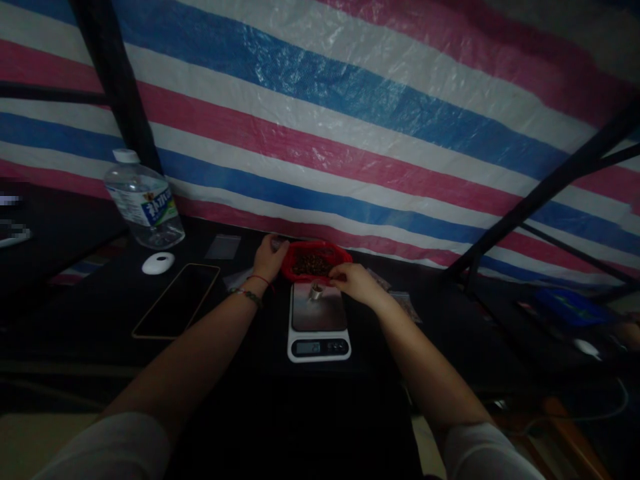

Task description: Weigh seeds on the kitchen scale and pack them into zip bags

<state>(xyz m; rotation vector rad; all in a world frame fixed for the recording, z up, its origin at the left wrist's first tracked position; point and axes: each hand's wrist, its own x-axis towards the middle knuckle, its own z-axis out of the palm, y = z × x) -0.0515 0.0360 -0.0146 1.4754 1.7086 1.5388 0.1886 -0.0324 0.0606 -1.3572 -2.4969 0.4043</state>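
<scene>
A red plastic bag [345,254], its mouth spread wide, holds a heap of small brown pieces [310,263]. My left hand [269,259] is closed on the bag's left edge, its fingertips partly hidden. At the front right edge of the bag, the fingers of my right hand [354,281] are pinched together; what is between them is too small and dark to make out. Just in front stands a white digital scale [319,320] with a metal plate. On that plate sits a small metal cup [316,291] with something brown inside, left of my right hand.
To the left are a phone [177,300], a white oval device [158,263], a large clear bottle [145,203] and a small clear bag [223,247]. Filled small bags [406,305] lie beyond my right wrist. A striped plastic sheet [320,133] and dark metal poles rise behind the black table.
</scene>
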